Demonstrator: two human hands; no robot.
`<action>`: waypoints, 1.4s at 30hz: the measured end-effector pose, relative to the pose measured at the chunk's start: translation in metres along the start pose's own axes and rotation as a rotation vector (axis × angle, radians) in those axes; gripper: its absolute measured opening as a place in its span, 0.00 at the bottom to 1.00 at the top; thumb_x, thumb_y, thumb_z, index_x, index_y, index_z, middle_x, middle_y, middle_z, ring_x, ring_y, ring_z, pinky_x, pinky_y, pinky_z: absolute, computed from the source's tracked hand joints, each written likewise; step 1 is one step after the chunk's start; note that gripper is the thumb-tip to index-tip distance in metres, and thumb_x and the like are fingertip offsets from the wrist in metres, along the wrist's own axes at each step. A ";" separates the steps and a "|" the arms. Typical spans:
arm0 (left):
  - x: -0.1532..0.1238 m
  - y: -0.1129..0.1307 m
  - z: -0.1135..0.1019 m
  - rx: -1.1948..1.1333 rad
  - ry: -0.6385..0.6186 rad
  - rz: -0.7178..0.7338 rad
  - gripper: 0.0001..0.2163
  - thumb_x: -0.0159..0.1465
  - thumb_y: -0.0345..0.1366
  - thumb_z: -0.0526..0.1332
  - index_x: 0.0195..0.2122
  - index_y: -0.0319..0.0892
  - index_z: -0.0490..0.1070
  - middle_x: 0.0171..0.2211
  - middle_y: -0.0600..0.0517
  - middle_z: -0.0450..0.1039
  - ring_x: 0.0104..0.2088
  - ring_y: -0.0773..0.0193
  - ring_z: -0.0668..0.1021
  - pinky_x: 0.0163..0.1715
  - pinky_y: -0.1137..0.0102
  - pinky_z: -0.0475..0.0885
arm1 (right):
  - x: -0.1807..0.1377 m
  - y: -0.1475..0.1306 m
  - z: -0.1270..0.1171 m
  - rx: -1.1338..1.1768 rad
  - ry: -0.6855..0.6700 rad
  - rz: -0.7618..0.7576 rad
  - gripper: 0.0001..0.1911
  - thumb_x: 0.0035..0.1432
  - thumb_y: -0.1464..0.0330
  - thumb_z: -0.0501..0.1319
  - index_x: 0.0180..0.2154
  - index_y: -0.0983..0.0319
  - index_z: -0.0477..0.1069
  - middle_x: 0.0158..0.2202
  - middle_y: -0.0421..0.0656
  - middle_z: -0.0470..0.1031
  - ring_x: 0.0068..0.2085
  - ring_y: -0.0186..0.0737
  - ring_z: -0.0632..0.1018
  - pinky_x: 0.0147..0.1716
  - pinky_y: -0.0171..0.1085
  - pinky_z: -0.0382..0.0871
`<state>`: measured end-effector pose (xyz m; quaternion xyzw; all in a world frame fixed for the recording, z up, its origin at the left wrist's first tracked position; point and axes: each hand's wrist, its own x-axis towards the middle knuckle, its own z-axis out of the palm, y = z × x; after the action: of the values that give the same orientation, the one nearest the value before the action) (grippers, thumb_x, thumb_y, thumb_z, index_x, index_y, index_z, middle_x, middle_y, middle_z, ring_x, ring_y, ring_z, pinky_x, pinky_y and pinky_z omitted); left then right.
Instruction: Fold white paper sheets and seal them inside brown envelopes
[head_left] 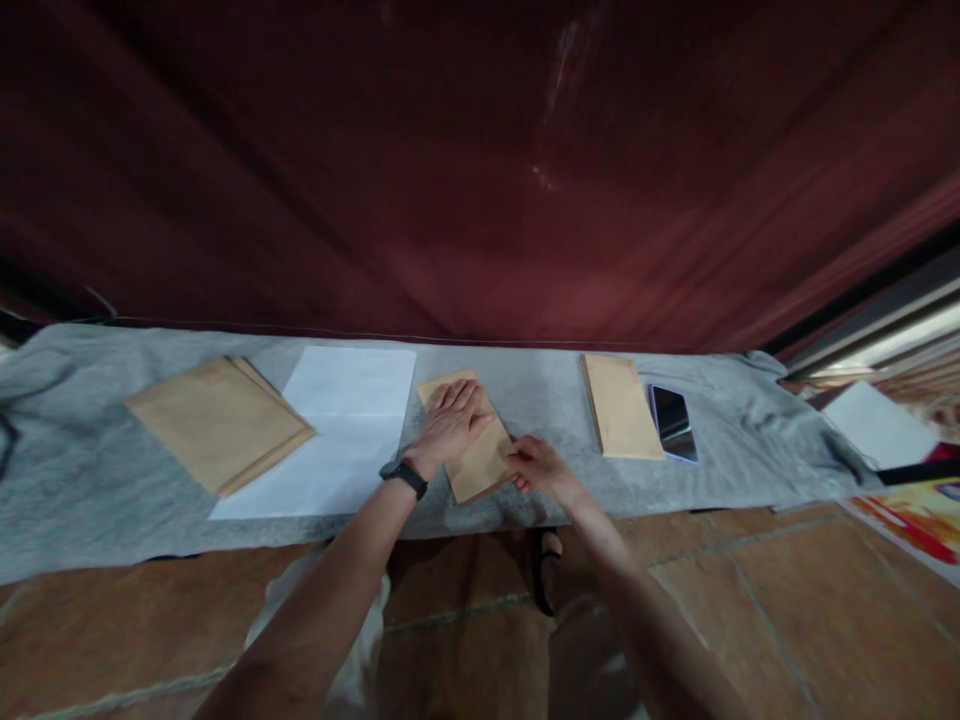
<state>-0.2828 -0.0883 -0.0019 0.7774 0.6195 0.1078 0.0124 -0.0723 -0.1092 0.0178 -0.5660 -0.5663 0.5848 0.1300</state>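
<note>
A brown envelope (pixel 486 463) lies at the middle of the grey cloth (pixel 90 480) that covers the table. My left hand (pixel 450 422) rests flat on the envelope, fingers together and pressing down; a black band sits on that wrist. My right hand (pixel 538 465) touches the envelope's right edge near its lower corner, the fingers curled at the edge.
A stack of brown envelopes (pixel 217 422) lies at the left, with white paper sheets (pixel 337 430) beside it. To the right lie another brown envelope (pixel 619 405) and a phone (pixel 673 422). A dark red curtain (pixel 480 170) hangs behind. Tiled floor (pixel 787 590) lies below.
</note>
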 end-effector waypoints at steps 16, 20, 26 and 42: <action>-0.029 0.023 0.000 -0.189 -0.135 0.280 0.28 0.76 0.48 0.42 0.72 0.40 0.56 0.73 0.44 0.55 0.73 0.60 0.57 0.71 0.60 0.51 | -0.006 -0.005 -0.003 0.191 0.006 0.028 0.04 0.61 0.73 0.60 0.33 0.59 0.68 0.22 0.34 0.70 0.22 0.32 0.74 0.22 0.30 0.70; -0.036 0.025 -0.016 -0.265 -0.205 0.319 0.28 0.75 0.50 0.45 0.71 0.40 0.57 0.72 0.42 0.56 0.73 0.59 0.58 0.71 0.60 0.53 | -0.008 -0.007 -0.003 0.228 0.061 0.022 0.02 0.58 0.73 0.62 0.33 0.60 0.70 0.25 0.35 0.73 0.23 0.32 0.74 0.22 0.30 0.70; -0.047 0.026 -0.036 -0.303 -0.184 0.405 0.34 0.69 0.51 0.60 0.72 0.44 0.54 0.72 0.42 0.56 0.72 0.55 0.58 0.71 0.58 0.53 | -0.014 -0.014 -0.006 0.280 0.095 -0.004 0.03 0.58 0.72 0.61 0.31 0.61 0.69 0.27 0.37 0.73 0.26 0.34 0.75 0.22 0.30 0.70; -0.059 0.029 -0.026 -0.376 -0.126 0.345 0.20 0.69 0.31 0.59 0.62 0.47 0.69 0.64 0.47 0.71 0.65 0.58 0.71 0.67 0.59 0.64 | -0.003 -0.005 -0.014 0.148 0.134 0.046 0.03 0.63 0.73 0.59 0.36 0.59 0.69 0.22 0.35 0.71 0.22 0.34 0.73 0.23 0.32 0.69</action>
<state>-0.2722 -0.1545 0.0193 0.8609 0.4448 0.1728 0.1764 -0.0626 -0.1028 0.0269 -0.6056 -0.4983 0.5888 0.1956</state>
